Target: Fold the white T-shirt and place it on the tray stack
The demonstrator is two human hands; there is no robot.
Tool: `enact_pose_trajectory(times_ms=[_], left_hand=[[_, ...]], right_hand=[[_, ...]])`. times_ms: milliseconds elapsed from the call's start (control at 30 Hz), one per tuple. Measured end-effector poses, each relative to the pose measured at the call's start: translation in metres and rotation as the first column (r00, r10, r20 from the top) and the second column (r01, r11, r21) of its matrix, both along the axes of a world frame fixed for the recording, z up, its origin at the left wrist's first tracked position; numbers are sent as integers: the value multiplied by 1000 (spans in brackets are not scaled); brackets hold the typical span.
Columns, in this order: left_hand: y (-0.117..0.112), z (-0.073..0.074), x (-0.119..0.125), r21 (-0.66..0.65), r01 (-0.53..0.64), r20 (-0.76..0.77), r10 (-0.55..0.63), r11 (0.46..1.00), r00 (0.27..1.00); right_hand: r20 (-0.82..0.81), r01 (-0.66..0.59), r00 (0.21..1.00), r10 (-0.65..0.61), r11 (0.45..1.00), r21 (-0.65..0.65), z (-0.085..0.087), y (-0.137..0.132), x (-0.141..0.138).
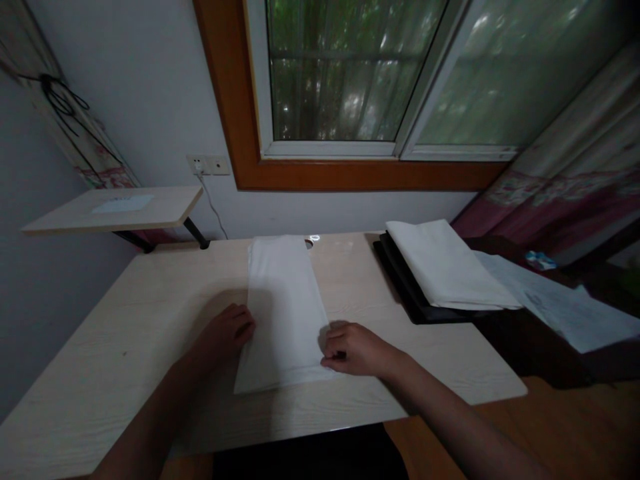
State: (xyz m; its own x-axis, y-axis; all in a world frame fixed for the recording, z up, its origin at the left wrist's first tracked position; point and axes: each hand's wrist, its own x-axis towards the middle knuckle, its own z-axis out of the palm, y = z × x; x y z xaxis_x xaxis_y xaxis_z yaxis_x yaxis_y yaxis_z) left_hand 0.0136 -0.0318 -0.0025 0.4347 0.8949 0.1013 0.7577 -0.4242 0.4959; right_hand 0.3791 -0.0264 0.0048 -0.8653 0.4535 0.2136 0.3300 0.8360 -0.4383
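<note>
A long white folded sheet [285,310] lies lengthwise on the pale wooden table [150,320], running from near the front edge toward the window. My left hand [227,333] rests with curled fingers against the sheet's left edge. My right hand [353,350] sits at the sheet's right edge near its front corner, fingers bent and pinching the edge.
A stack of white sheets [445,263] lies on a dark tray [410,293] at the table's right. More white paper [565,303] lies on a dark surface further right. A small raised shelf [120,210] stands at the back left. A wall socket [207,165] and window are behind.
</note>
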Motion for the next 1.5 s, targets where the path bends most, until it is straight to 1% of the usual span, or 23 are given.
enact_pose_trajectory(times_ms=[133, 267, 367, 467, 567, 700, 800, 933, 1033, 1133, 1200, 1233, 1300, 1333, 1400, 1433, 1500], left_hand=[[-2, -3, -4, -28, 0, 39, 1, 1000, 999], [-1, -8, -5, -3, 6, 17, -6, 1000, 1000], [0, -11, -5, 36, 23, 4, -23, 999, 1000], [0, -13, -9, 63, 46, 14, -47, 997, 999], [0, -16, -14, 49, 43, 38, -45, 998, 998], [-1, -18, -20, -31, 43, 81, -40, 999, 996], [-4, -16, -20, -117, 92, 108, -79, 989, 991], [-9, -5, -16, -237, 177, 137, -147, 955, 980], [-10, 3, -12, -310, 189, 148, -149, 932, 978], [-5, 5, -7, -363, 140, 148, -91, 921, 985], [1, 3, -4, -352, 52, 129, -6, 934, 992], [6, 1, -3, -315, -10, 118, 50, 949, 992], [18, -4, -2, -193, -161, 115, 186, 968, 976], [26, -6, -3, -130, -238, 126, 254, 962, 959], [43, -10, -6, -32, -366, 144, 366, 930, 919], [53, -12, -7, 8, -407, 140, 402, 913, 905], [72, -15, -10, 102, -443, 100, 434, 891, 895]], right_hand=[[-29, 20, 999, -19, 1000, 14, 2, 8, -5], [-138, 155, 980, -141, 983, 97, -7, 31, -14], [-157, 220, 968, -196, 964, 152, -15, 48, -19], [-144, 222, 970, -198, 960, 173, -20, 55, -20], [-154, 209, 971, -183, 962, 175, -20, 54, -19], [-181, 173, 973, -144, 972, 157, -15, 44, -16], [-194, 127, 976, -101, 984, 125, -13, 35, -15], [-213, 81, 975, -56, 991, 107, -15, 29, -14], [-252, 114, 965, -80, 986, 125, -18, 30, -14], [-313, 224, 935, -167, 962, 157, -20, 37, -15], [-322, 283, 921, -222, 946, 159, -23, 43, -15], [-310, 296, 921, -238, 943, 153, -24, 45, -16], [-276, 301, 927, -254, 943, 143, -28, 48, -16], [-262, 302, 930, -259, 943, 141, -30, 49, -16], [-248, 307, 931, -267, 941, 142, -34, 50, -16], [-251, 309, 930, -267, 940, 145, -35, 50, -15], [-257, 306, 930, -262, 941, 148, -35, 50, -15]])
